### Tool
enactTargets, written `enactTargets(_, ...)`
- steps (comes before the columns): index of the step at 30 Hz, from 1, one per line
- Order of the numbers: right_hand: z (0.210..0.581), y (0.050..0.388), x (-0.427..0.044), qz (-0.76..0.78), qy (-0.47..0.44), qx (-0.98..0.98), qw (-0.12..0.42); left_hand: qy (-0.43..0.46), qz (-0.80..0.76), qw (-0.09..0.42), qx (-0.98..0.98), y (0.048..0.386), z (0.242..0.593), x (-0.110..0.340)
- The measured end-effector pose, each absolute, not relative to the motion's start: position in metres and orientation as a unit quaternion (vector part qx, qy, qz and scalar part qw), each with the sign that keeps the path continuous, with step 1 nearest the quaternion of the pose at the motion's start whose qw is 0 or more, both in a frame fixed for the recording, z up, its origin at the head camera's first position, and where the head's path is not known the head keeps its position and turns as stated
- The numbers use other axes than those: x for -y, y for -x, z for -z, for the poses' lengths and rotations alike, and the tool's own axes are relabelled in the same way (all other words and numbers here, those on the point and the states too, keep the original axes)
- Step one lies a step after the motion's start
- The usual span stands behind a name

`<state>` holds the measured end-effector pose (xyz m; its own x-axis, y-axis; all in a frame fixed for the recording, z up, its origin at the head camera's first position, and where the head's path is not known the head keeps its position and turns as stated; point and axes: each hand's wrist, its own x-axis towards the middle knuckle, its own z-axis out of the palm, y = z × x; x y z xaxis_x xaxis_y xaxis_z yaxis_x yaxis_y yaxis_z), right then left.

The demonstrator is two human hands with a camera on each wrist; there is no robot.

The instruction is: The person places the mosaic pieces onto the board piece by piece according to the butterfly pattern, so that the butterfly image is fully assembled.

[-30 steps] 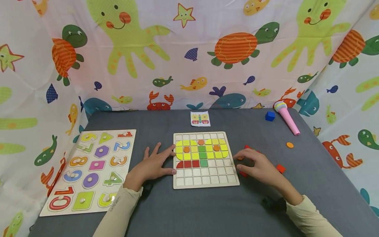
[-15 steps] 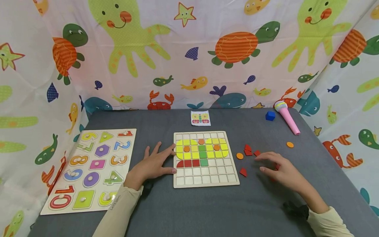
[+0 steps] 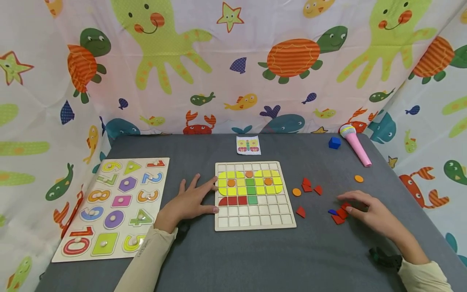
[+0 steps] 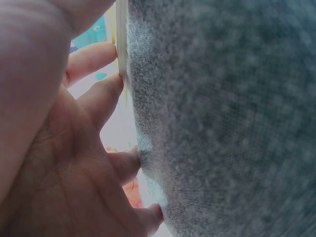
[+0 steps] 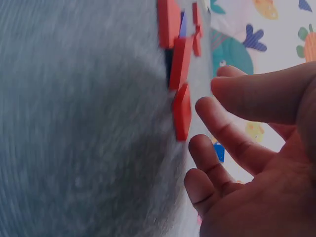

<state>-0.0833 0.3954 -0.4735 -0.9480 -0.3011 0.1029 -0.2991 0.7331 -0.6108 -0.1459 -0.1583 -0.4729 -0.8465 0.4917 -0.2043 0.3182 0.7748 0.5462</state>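
My left hand (image 3: 187,202) lies spread at the left edge of a wooden grid board (image 3: 255,228), its thumb and index fingertip touching the rim. Yellow tiles (image 3: 240,190), green tiles (image 3: 251,199) and a short row of red tiles (image 3: 232,200) fill part of the grid, with several orange discs (image 3: 268,181) among them. To the right, my right hand (image 3: 375,215) hovers beside a small cluster of red pieces (image 3: 338,220) and a blue piece (image 3: 332,211). The right wrist view shows its fingers loosely bent, apart from the red pieces (image 5: 182,113), holding nothing.
More red pieces (image 3: 307,185) and an orange disc (image 3: 296,192) lie right of the board. A picture card (image 3: 248,145) is behind it. A number-and-shape puzzle (image 3: 118,243) lies left; a blue cube (image 3: 334,142) and pink toy microphone (image 3: 357,148) sit far right.
My right hand has moved right, from the board's edge past the scattered pieces to the red cluster, uncovering pieces beside the board. The left hand has stayed at the board.
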Motion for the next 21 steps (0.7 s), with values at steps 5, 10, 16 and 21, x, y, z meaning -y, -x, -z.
enactTargets(5,0.477,0.084,-0.406,0.326,0.167,-0.93,0.011,-0.223,-0.256,0.167,-0.926,0.146,0.476,0.157)
enactTargets(10,0.481,0.083,-0.411,0.31,0.151,-0.938,0.027,-0.221,-0.259,0.169,-0.925,0.145,0.476,0.155)
enactTargets(16,0.479,0.088,-0.409,0.294,0.118,-0.947,0.054,-0.218,-0.254,0.169,-0.927,0.146,0.475,0.156)
enactTargets(21,0.475,0.091,-0.406,0.3,0.084,-0.947,0.076,-0.217,-0.255,0.171,-0.927,0.146,0.474,0.158)
